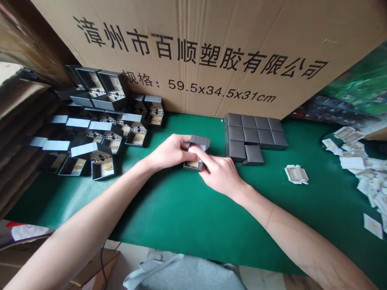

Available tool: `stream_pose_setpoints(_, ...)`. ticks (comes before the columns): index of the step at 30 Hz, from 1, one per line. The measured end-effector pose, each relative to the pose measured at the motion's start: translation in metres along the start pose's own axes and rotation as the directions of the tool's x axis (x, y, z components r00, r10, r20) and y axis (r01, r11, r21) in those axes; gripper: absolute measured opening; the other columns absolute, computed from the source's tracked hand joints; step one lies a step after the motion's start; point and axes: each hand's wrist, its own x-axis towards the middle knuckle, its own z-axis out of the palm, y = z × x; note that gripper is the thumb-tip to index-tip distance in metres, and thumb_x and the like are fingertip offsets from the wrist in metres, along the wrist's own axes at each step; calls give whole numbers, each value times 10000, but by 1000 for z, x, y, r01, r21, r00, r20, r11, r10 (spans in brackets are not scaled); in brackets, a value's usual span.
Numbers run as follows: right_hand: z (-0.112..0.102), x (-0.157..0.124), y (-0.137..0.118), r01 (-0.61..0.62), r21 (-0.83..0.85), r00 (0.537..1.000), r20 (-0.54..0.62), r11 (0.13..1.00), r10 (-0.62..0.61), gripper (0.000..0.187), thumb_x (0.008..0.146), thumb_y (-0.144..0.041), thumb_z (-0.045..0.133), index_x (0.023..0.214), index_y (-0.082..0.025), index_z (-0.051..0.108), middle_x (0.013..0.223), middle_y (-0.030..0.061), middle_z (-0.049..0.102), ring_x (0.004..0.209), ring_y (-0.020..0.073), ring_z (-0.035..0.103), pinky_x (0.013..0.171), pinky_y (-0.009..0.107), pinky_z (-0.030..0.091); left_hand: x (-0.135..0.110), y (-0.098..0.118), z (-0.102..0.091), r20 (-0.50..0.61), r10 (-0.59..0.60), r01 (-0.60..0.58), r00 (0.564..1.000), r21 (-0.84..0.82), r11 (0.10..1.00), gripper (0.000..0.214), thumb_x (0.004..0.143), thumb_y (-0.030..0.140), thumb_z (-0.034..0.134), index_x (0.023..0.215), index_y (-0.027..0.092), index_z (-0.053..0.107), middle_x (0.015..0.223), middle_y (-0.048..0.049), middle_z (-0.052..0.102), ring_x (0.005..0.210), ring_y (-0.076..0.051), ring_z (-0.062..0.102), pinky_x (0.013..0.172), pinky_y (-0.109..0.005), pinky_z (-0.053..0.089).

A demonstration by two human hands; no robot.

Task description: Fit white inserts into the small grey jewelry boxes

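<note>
A small dark hinged box (200, 141) stands with its lid up near the middle of the green table. My left hand (171, 153) grips it from the left, the thumb reaching in at the opening. From the right, my right hand (223, 171) presses its fingers into the box, over a white piece inside; what the fingertips pinch, if anything, is hidden. To the left stand several similar open boxes (103, 168) with pale insides. Closed dark boxes (256, 132) form a tight block to the right of my hands.
One white folded insert (296, 174) lies right of the closed boxes. Many white inserts (386, 190) are heaped at the table's right edge. A large printed cardboard carton (207, 43) walls off the back. Stacked cardboard (13, 143) borders the left side of the green table (171, 216).
</note>
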Motion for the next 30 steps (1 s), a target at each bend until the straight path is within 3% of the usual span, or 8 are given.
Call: stream_pose_setpoints(30, 1, 0, 0, 0, 5, 1000, -8, 1000, 0, 568, 934, -199, 489, 1501, -233, 463, 1041, 24, 786, 819, 185, 745, 657, 246, 501, 0, -1, 0, -3, -15, 15, 1000, -4, 1000, 147, 732, 179, 723, 830, 111, 636, 714, 16, 669, 619, -86, 602, 553, -151, 460)
